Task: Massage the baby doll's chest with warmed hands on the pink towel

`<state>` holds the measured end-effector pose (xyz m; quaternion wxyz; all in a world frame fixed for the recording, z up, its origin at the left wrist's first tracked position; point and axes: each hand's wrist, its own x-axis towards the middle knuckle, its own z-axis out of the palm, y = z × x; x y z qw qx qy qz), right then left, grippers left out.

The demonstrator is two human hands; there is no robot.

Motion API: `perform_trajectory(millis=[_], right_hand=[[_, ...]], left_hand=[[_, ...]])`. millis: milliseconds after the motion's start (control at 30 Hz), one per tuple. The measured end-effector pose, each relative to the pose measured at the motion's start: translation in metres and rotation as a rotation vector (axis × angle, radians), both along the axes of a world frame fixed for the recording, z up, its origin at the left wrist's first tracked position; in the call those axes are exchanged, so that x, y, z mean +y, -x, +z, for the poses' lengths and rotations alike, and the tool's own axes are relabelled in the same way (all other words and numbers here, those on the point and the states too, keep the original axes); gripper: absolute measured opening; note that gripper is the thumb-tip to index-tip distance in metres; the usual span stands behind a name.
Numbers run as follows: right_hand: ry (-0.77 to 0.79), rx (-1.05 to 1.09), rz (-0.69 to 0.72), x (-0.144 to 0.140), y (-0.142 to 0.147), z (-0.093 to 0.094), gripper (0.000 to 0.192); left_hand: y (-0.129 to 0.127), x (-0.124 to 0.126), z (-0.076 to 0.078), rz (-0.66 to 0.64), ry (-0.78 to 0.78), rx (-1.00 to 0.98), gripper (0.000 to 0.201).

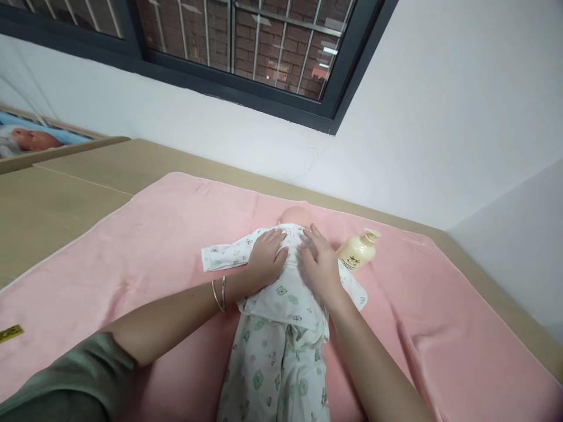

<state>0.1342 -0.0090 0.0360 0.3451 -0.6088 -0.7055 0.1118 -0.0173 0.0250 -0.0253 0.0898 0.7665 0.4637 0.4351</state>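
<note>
Pressing both hands flat on the doll (281, 328), left hand (266, 258) and right hand (319, 264), fingers open; I smooth its shirt (285, 296), next probably fastening it, beside the bottle (357, 252).

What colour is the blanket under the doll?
Pink. The blanket shows best in the head view.

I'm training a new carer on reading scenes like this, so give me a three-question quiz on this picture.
1. True or false: both hands rest flat on the doll's chest.
2. What lies on the pink blanket beside the right hand? A) a towel B) a pump bottle C) a spoon
3. Which wrist wears bangles?

Key:
1. True; left hand and right hand press the printed top.
2. B, the cream pump bottle, lying on its side.
3. The left wrist.
</note>
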Motion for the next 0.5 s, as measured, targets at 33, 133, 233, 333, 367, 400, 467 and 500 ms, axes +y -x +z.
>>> perform_trajectory(millis=[33,133,233,333,367,400,467,500], right_hand=[[0.005,-0.024,0.006,0.0,0.0007,0.0003,0.049],[0.089,-0.177,0.081,-0.0001,0.0037,0.0008,0.05],[0.15,-0.219,0.114,-0.0027,0.0033,0.0051,0.052],[0.099,-0.166,0.057,-0.0044,0.0007,0.0081,0.052],[0.08,-0.172,0.04,-0.0036,0.0005,0.0074,0.051],[0.071,-0.197,0.034,-0.0022,0.0009,0.0062,0.05],[0.085,-0.275,0.042,0.0008,0.0033,0.0051,0.049],[0.102,-0.315,0.053,0.0011,0.005,0.0069,0.048]], left_hand=[[0.0,-0.0002,0.0004,-0.001,0.001,-0.001,0.041],[-0.0004,-0.0008,0.0009,0.006,0.003,0.008,0.041],[-0.0005,-0.001,0.0001,0.013,0.003,0.012,0.041],[0.0001,-0.0008,-0.0002,0.016,0.004,0.008,0.041],[0.0004,-0.0007,-0.0001,0.015,0.005,0.012,0.041],[0.0007,-0.0006,0.0001,0.011,0.006,0.018,0.041],[0.0015,-0.0005,0.0006,0.003,0.012,0.033,0.041],[0.002,-0.0006,0.0007,0.001,0.016,0.037,0.041]])
